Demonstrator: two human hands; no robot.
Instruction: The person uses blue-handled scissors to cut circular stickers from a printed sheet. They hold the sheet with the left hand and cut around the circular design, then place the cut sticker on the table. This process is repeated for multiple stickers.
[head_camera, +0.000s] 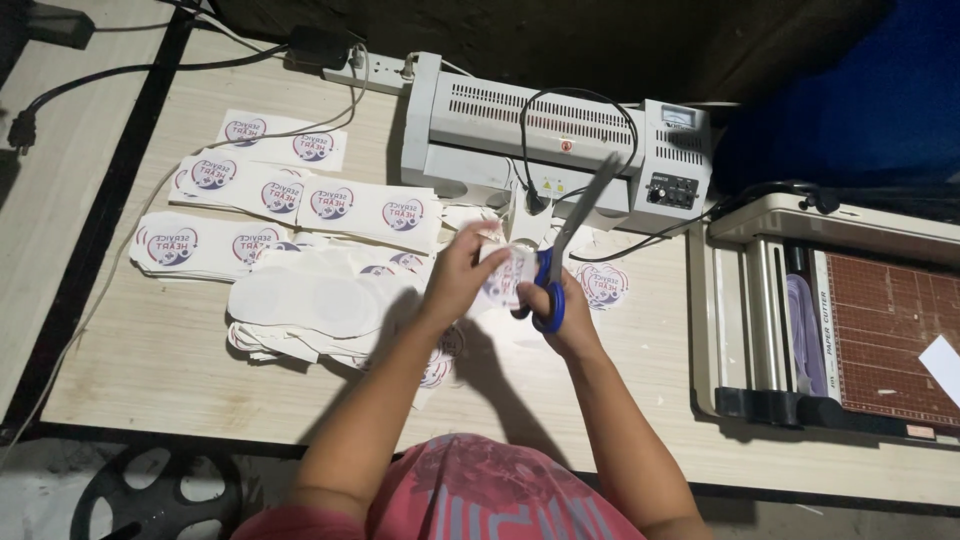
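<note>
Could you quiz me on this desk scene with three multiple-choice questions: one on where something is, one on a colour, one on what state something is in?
1. Where is the paper cutter?
A. at the table's right end
B. at the table's left end
C. on the floor

2. What colour are the handles of the scissors?
A. red
B. blue
C. yellow

3. What is the left hand doing?
A. resting flat on the table
B. holding a printed sticker piece
C. pressing a laminator button

Answers:
1 A, it sits right of the grey laminator.
2 B, blue loops show around the fingers of the right hand.
3 B, its fingers pinch the piece beside the scissor blades.
</note>
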